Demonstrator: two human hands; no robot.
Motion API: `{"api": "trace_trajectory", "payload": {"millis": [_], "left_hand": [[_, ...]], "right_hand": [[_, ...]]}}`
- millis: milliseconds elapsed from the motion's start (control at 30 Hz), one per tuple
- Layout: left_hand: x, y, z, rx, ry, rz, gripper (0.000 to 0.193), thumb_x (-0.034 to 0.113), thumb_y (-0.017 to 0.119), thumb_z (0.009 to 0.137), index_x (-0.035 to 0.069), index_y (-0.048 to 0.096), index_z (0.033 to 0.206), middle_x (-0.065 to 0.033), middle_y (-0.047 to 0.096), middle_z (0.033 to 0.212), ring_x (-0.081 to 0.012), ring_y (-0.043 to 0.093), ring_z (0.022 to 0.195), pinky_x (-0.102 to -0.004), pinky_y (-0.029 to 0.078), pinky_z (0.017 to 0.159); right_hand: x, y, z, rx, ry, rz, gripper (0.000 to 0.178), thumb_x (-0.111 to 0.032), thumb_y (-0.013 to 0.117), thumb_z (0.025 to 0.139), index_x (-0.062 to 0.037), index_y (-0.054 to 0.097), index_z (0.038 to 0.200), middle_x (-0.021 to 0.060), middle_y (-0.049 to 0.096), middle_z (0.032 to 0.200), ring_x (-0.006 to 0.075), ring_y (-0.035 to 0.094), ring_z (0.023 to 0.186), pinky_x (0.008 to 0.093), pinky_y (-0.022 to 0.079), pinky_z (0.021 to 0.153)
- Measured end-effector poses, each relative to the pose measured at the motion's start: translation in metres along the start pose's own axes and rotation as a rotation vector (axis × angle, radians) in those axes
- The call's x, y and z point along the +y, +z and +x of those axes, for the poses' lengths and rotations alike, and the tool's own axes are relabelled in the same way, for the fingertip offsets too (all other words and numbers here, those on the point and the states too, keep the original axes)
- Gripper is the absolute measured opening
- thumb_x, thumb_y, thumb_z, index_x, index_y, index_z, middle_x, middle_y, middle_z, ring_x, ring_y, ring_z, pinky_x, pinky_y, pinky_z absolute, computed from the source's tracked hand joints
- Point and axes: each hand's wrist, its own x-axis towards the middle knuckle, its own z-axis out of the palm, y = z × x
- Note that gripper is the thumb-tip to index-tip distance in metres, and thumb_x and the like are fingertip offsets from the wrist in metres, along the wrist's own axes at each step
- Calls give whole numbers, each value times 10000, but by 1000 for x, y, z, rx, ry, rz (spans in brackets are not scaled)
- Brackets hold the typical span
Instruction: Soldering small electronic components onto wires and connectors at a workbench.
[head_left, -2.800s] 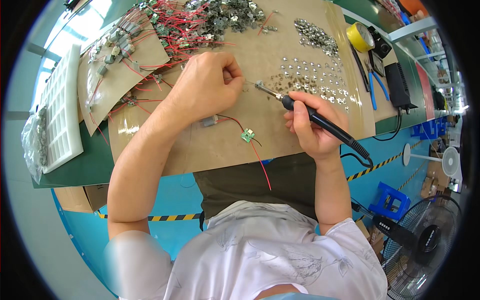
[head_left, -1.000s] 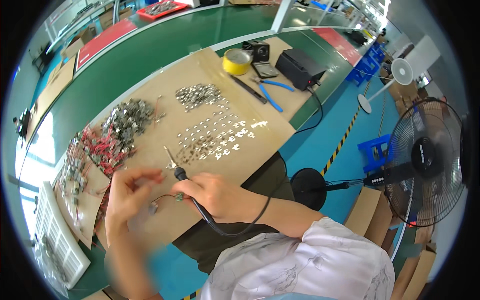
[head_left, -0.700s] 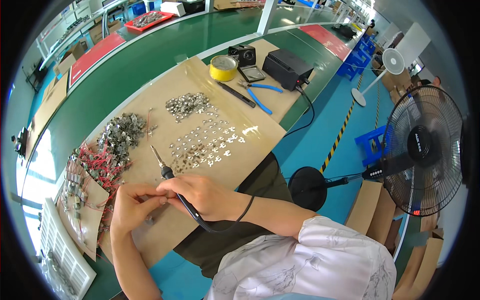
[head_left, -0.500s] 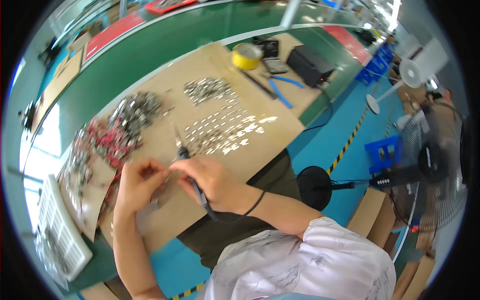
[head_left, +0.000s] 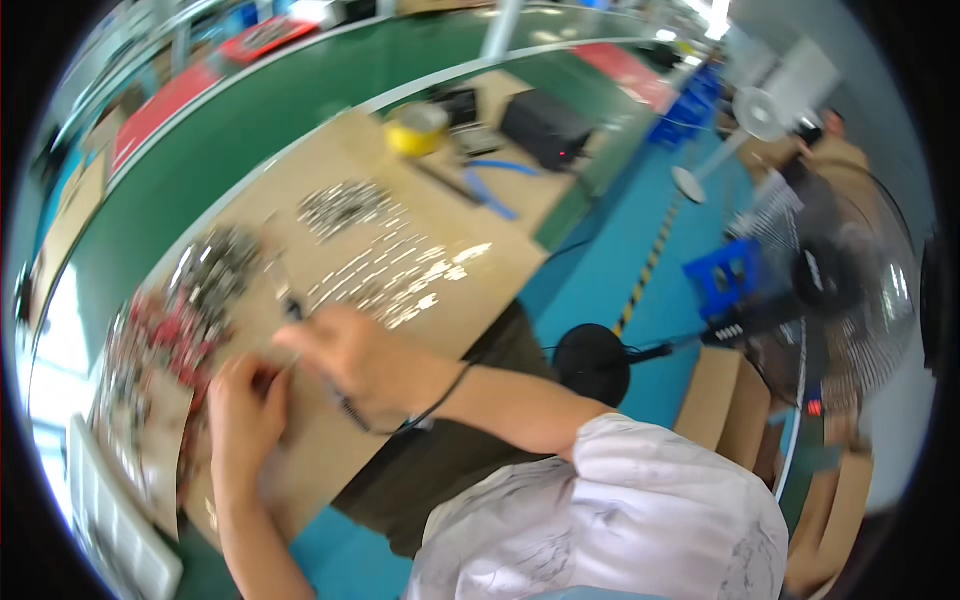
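My right hand (head_left: 362,362) is wrapped round a soldering iron (head_left: 291,308), its tip pointing away over the tan work board (head_left: 330,440). The iron's dark cord loops beneath my right wrist. Close on the left, my left hand (head_left: 247,408) has its fingers curled together; anything between them is hidden. Beyond the iron, small shiny metal pieces (head_left: 390,270) lie in rows, blurred by motion. A heap of similar pieces (head_left: 343,207) sits behind them. Left of the iron is a pile of silvery parts (head_left: 220,258), merging into parts with red wires (head_left: 165,325).
A yellow tape roll (head_left: 417,128), blue-handled pliers (head_left: 490,190) and a black box (head_left: 545,128) with a red light stand at the board's far right. A white slatted tray (head_left: 120,510) leans at the near left. Right of the table are a fan (head_left: 835,290) and cardboard boxes (head_left: 725,410).
The whole view has swung, so the table's contents sit further left in the picture, and is more blurred. My right hand keeps hold of the soldering iron; my left fingers stay curled nearby.
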Motion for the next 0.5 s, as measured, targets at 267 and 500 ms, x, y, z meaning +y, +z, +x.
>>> {"api": "trace_trajectory", "payload": {"millis": [267, 500], "left_hand": [[12, 6, 11, -17, 70, -64, 119, 11, 732, 863, -55, 633, 862, -158, 635, 769, -278, 587, 663, -399, 473, 654], [9, 0, 4, -13, 48, -12, 116, 17, 729, 873, -53, 639, 855, -171, 628, 777, -306, 593, 686, -416, 473, 664]], "right_hand": [[-2, -8, 2, -119, 108, -133, 463, 0, 680, 819, -45, 584, 1269, 173, 655, 992, 396, 659, 948, 482, 565, 841], [0, 1, 7, -126, 51, -78, 482, -5, 702, 810, -57, 584, 1275, 172, 657, 988, 388, 661, 974, 483, 563, 855]]}}
